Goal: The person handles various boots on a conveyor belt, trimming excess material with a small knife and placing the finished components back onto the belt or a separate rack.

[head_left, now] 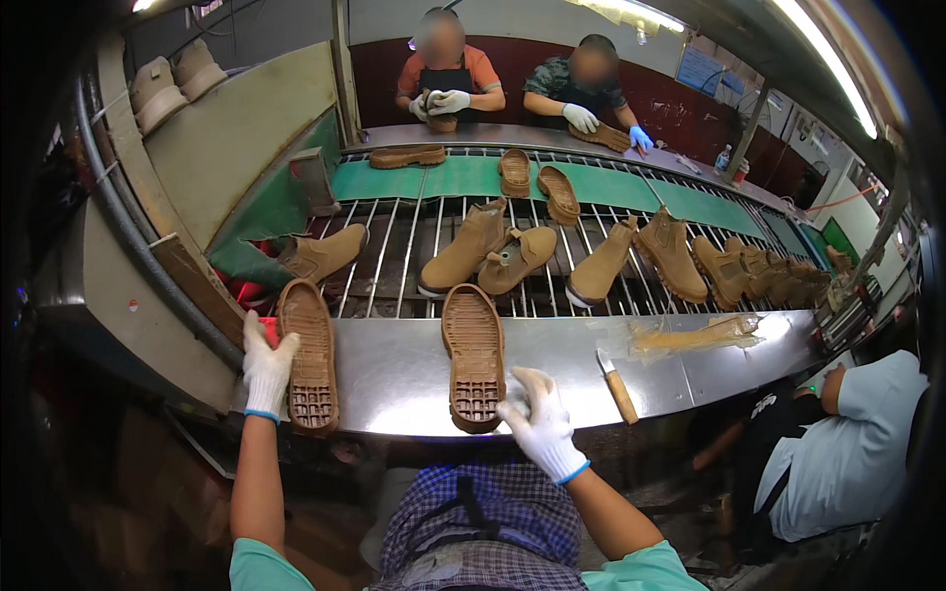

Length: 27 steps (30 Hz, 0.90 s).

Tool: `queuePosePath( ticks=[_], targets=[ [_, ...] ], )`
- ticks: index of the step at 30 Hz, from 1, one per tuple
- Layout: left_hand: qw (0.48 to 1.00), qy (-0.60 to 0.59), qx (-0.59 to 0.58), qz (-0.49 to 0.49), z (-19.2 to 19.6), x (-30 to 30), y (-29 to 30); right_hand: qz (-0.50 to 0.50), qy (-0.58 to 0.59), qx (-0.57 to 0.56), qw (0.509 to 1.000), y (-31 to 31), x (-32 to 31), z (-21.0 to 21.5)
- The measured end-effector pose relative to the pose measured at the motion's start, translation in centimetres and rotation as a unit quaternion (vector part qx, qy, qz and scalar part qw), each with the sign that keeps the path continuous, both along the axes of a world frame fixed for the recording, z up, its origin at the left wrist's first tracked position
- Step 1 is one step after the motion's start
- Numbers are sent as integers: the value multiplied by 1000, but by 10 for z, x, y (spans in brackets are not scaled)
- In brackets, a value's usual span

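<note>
Two brown shoe soles lie hollow side up at the front of the metal ledge (394,369). My left hand (268,369), in a white knitted glove with blue cuff, is beside the left sole (310,360). Its fingers reach forward past a red patch, with the thumb apart and near the sole's edge. At the heel of the other sole (475,360) is my right hand (540,424), gloved the same way, fingers loosely bent and apart. Whether its thumb touches that heel I cannot tell. A wooden-handled knife (618,386) lies right of this hand.
Tan ankle boots (463,251) stand or lie along a rack of metal rods (394,266). Beyond runs a green belt (424,180) with more soles (560,194). Two gloved co-workers handle footwear parts across the line. Another person (838,443) is at the right. A panel (271,128) borders the left.
</note>
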State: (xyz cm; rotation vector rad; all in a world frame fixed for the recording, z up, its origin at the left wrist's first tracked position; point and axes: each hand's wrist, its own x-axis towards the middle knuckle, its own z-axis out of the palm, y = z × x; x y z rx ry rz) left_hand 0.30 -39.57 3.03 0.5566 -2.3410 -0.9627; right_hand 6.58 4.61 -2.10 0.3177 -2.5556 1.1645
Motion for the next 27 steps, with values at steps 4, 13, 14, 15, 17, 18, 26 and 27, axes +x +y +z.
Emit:
queuePosePath(
  ticks=[4,13,14,15,17,18,26,27],
  targets=[
    [986,104,30,-131,-4,28,38,3,15,-3,1000,-32,-21,-26],
    [983,35,10,-182,-79,17,149,225,-114,-62,966,-55,-25,-25],
    [981,38,19,-187,-87,14,148,244,-137,-76,957,-49,-32,-27],
    [981,38,31,-190,-90,15,150,226,-241,-123,936,-43,-37,-12],
    [981,19,45,-186,-85,17,148,192,-317,-117,922,-34,-56,11],
    [980,2,62,-191,-80,19,147,192,-271,-44,942,-31,-72,34],
    [984,27,59,-167,-88,18,142,46,30,171,984,-48,-313,105],
    [984,33,63,-162,-86,16,144,23,28,197,980,-49,-340,103]
  ],
)
